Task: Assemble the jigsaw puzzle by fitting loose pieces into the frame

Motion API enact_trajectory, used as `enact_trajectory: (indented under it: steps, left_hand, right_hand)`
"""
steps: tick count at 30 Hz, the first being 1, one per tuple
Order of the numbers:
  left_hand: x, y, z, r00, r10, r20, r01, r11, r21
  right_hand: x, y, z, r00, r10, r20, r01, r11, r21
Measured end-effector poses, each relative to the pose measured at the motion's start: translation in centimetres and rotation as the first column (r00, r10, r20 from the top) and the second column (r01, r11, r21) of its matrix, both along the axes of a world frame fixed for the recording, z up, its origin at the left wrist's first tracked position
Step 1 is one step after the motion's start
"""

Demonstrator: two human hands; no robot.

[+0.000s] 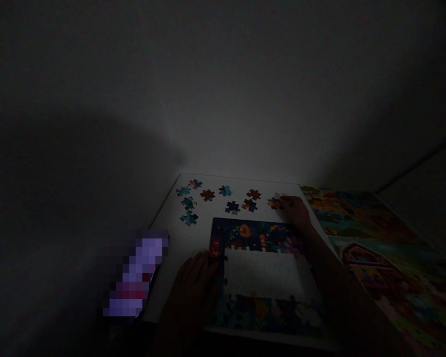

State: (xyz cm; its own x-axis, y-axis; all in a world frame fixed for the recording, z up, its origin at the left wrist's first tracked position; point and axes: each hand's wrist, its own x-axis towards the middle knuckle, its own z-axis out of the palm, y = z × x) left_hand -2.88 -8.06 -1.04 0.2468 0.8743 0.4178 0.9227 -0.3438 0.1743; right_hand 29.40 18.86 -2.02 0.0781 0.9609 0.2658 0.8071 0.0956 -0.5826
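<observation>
Locating all items by reference to the partly built jigsaw puzzle point(256, 235): the puzzle lies on a white worktop point(167, 243), with joined pieces along its upper and lower bands and a bare white gap at its centre. The step in hand appears to be filling that gap from the loose stock. About ten loose jigsaw pieces point(208, 195) lie beyond the far edge of the puzzle, separate from one another. The right hand point(295, 210) is beyond the far right corner of the puzzle, fingers extended toward an orange loose piece point(274, 203), touching it or just beside it. Low light prevents confirmation of a grip. The left hand point(191, 282) is at the left edge of the puzzle, fingers spread and open, with nothing visibly held. To the left of the puzzle is a pixelated purple object point(136, 272), too obscured to identify. To the right of the puzzle lie colourful printed picture boards point(375, 258). The next move calls for a secure fingertip hold on one piece, then matching its tabs and colours against the open inner edge of the puzzle.
</observation>
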Motion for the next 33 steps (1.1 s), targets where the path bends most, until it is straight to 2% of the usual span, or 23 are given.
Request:
enact_trajectory:
  steps: [6,12,20,23,27,29,33]
  left_hand:
    - [0.2,0.0,-0.2,0.999,0.044,0.012,-0.044,0.999,0.004]
    - [0.2,-0.2,-0.1,1.000,0.022,0.001,-0.022,1.000,-0.018]
    - [-0.2,0.1,-1.1,1.000,0.028,-0.012,-0.028,0.999,0.041]
    - [-0.3,0.2,-1.3,0.999,-0.010,-0.035,0.012,0.999,0.053]
    - [-0.3,0.1,-1.9,0.999,0.032,-0.007,-0.031,0.998,0.049]
    - [-0.3,0.1,-2.2,0.999,0.036,0.003,-0.036,0.997,0.066]
    - [-0.2,0.0,-2.4,0.999,0.035,0.015,-0.036,0.997,0.075]
  right_hand:
    - [-0.2,0.1,0.2,0.999,-0.026,0.046,0.026,1.000,0.002]
    - [-1.0,-0.3,0.8,0.995,-0.024,0.098,0.025,1.000,-0.002]
    - [-1.5,-1.1,1.9,0.988,-0.033,0.154,0.038,0.999,-0.033]
    - [-3.3,-0.9,2.7,0.982,0.042,0.187,-0.034,0.998,-0.044]
    - [-7.1,0.8,3.5,0.953,0.209,0.220,-0.184,0.974,-0.131]
    - [-8.7,1.9,3.8,0.945,0.229,0.235,-0.186,0.964,-0.191]
    - [-10.0,3.1,4.2,0.952,0.167,0.256,-0.091,0.954,-0.284]
